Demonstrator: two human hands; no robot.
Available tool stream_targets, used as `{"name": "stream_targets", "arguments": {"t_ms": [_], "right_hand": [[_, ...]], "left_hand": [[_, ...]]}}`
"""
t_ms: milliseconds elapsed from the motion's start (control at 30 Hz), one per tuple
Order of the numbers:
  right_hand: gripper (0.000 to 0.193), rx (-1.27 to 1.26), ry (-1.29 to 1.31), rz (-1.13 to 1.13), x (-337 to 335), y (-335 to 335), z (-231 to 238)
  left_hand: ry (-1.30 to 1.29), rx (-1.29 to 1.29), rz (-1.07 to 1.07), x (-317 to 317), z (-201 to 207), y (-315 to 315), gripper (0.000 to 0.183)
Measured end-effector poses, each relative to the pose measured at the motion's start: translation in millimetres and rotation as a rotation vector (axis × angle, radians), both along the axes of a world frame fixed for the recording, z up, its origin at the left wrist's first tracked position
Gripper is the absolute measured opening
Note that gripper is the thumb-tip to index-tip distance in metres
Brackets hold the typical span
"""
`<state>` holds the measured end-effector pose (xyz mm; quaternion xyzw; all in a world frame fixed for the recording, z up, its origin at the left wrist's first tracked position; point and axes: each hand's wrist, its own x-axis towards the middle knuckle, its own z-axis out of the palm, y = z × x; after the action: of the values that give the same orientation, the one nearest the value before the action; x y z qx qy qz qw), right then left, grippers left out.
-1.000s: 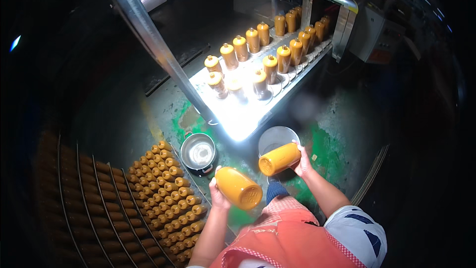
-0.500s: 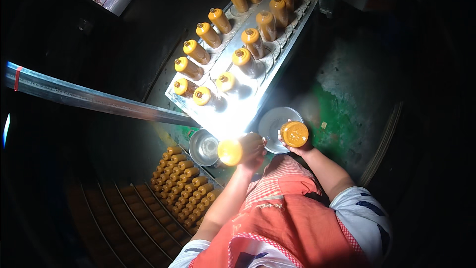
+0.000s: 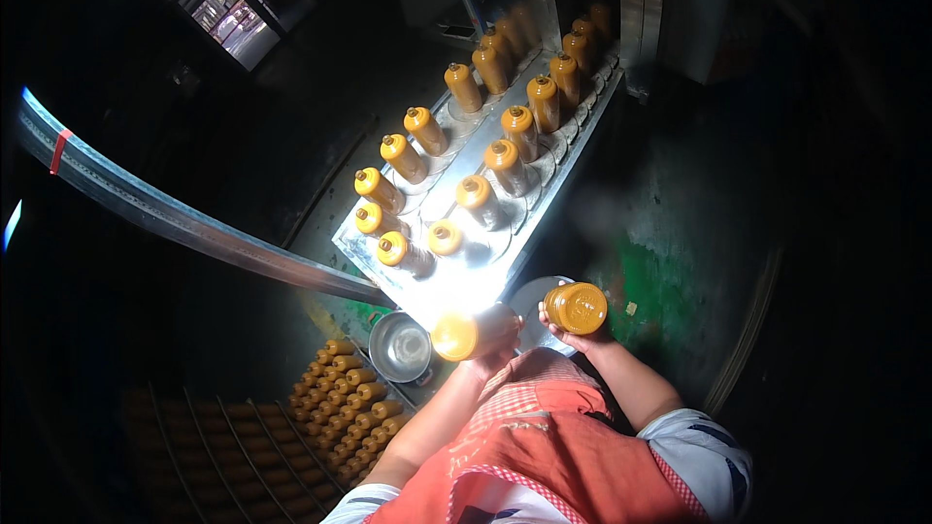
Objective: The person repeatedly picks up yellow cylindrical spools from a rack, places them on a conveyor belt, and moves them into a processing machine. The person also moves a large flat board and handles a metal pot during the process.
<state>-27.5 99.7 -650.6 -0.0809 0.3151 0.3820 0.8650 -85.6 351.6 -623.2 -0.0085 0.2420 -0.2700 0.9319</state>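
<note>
My left hand [image 3: 493, 363] is closed around an orange-brown bottle [image 3: 464, 334], washed out by glare from the bright spot beside it. Its rounded end points toward the lower left. In my right hand [image 3: 580, 339] is a second orange-brown bottle [image 3: 580, 309], tilted so that its flat base with raised markings faces me. The necks of both held bottles are out of sight. A metal basin [image 3: 529, 303] lies partly hidden behind my hands. Just beyond them, two rows of similar upright bottles [image 3: 476, 192] stand on a metal conveyor [image 3: 442, 199].
The conveyor leads into a metal-framed opening [image 3: 641, 24] at the far end. A curved metal rail [image 3: 194, 223] crosses from the left to its near corner. A second metal basin [image 3: 399, 347] sits below that corner. Stacked bottles [image 3: 340, 408] fill the lower left.
My view has tilted upward, so the conveyor appears lower and its far opening shows. The right-hand bottle has tipped and shows more of its side. Both hands still hold their bottles.
</note>
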Motion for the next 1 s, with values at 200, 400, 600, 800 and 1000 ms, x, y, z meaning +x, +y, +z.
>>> {"name": "stream_targets", "arguments": {"t_ms": [200,400,600,800,1000], "right_hand": [[0.049,0.134,-0.217,-0.005,22,19,18],[0.047,0.057,-0.298,0.004,15,9,13],[0.047,-0.024,-0.176,0.014,3,7,2],[0.051,0.028,-0.037,0.291,-13,52,-7],[0.043,-0.225,0.137,0.547,-60,208,-9]], "left_hand": [[-0.155,-0.028,0.215,-2,18,10,0.037],[-0.077,-0.079,0.200,-16,28,25,0.035],[-0.112,-0.088,0.287,-41,10,35,0.035],[-0.108,-0.144,0.362,-104,19,79,0.046],[-0.103,-0.144,0.768,-227,-13,153,0.059]]}}
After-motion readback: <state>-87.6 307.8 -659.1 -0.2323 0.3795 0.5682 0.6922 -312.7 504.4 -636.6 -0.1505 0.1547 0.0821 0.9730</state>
